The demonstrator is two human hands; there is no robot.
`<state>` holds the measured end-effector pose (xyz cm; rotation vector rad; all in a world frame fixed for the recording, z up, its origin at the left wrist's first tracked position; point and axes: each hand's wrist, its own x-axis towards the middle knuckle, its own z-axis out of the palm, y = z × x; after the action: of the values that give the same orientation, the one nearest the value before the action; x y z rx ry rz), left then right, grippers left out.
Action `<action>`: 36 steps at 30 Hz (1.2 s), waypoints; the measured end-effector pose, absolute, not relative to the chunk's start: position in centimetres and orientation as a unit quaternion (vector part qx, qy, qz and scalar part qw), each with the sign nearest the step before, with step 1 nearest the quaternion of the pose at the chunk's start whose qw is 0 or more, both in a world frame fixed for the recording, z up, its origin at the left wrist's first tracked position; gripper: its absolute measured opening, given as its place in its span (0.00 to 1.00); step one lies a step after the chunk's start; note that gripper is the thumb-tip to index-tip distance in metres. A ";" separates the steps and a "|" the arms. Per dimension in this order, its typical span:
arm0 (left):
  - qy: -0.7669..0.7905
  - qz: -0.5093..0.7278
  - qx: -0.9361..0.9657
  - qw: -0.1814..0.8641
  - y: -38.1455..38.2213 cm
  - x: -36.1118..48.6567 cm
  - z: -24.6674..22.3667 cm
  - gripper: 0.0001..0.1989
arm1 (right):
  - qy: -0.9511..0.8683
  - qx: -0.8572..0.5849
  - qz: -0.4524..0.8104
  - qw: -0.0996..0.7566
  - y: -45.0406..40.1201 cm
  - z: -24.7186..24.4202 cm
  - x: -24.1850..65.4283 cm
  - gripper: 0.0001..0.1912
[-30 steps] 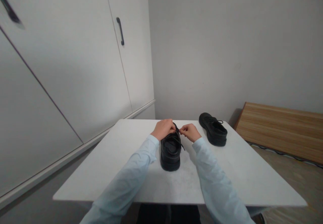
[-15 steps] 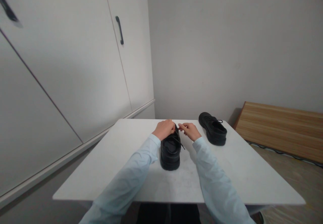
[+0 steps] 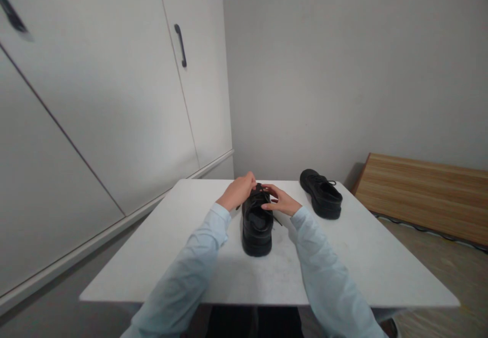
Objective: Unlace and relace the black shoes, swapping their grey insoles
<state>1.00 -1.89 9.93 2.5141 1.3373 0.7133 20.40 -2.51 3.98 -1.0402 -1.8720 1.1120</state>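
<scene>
A black lace-up shoe stands on the white table with its heel toward me and its toe away. At its front left, my left hand is closed in a pinch at the shoelace, just above the toe; the thin lace at the fingertips is hard to make out. Over the shoe's right side, my right hand has thumb and fingers apart, with the fingertips at the laced part. A loose lace end sticks out to the right of the opening. Part of the toe is covered by my hands.
Another black shoe, its laces on top, stands at the table's back right. The white table reaches the grey wall. White cabinet doors rise on the left, and a wood-grained board leans at the right.
My left hand has moved left and slightly up, away from the laces' middle. My right hand has shifted left onto the shoe, its fingers spreading from a pinch. The shoes stay put.
</scene>
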 end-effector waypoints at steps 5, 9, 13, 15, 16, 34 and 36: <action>0.386 0.423 0.748 0.335 -0.7 -0.2 9.7 0.06 | -0.726 -0.410 0.420 0.358 -2.4 3.7 20.5 0.37; 0.282 0.505 0.650 0.493 -1.1 0.6 9.4 0.12 | -0.726 -0.405 0.418 0.366 -2.4 3.7 20.5 0.36; 0.254 0.513 0.587 0.572 -2.3 1.9 9.3 0.13 | -0.741 -0.381 0.404 0.378 -2.5 3.9 20.4 0.34; 0.293 0.490 0.611 0.548 -2.6 2.3 9.3 0.12 | -0.746 -0.376 0.399 0.379 -2.5 4.0 20.4 0.33; 0.311 0.473 0.638 0.522 -2.7 2.4 9.3 0.12 | -0.745 -0.378 0.398 0.378 -2.5 4.0 20.4 0.33; 0.430 0.254 0.839 0.218 -3.6 -5.7 13.3 0.13 | -0.748 -0.396 0.388 0.366 -2.2 3.8 20.6 0.33; 0.437 0.247 0.832 0.235 -3.7 -6.8 13.7 0.13 | -0.748 -0.395 0.386 0.368 -2.2 3.8 20.7 0.33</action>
<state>-6.77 -3.71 13.69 2.2845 1.1992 0.6766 20.66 -2.19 3.78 -1.0136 -1.9219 0.9901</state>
